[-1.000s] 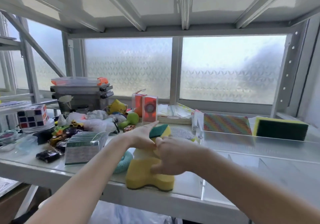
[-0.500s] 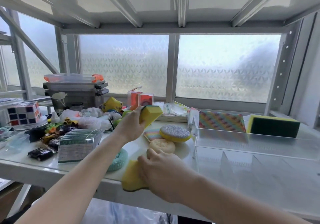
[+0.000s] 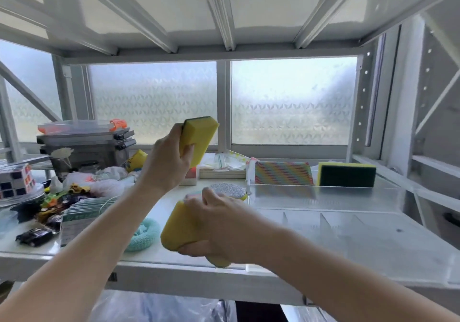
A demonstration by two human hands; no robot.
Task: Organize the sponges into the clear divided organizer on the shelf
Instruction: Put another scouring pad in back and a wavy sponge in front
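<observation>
1. Shelving: a white metal rack [image 3: 174,275] with perforated uprights [image 3: 362,102] at right and a diagonal brace [image 3: 29,97] at left.
2. Upper shelf: its underside [image 3: 263,3] spans the top of the view, stiffened by white ribs.
3. Window: two frosted, patterned panes [image 3: 291,102] behind the rack, split by a white mullion [image 3: 223,105].
4. Lighting: diffuse daylight through the panes.

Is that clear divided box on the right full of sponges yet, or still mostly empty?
Mostly empty. The clear organizer holds only a striped sponge and a green-faced sponge, upright at the back; its front sections look bare.
</observation>
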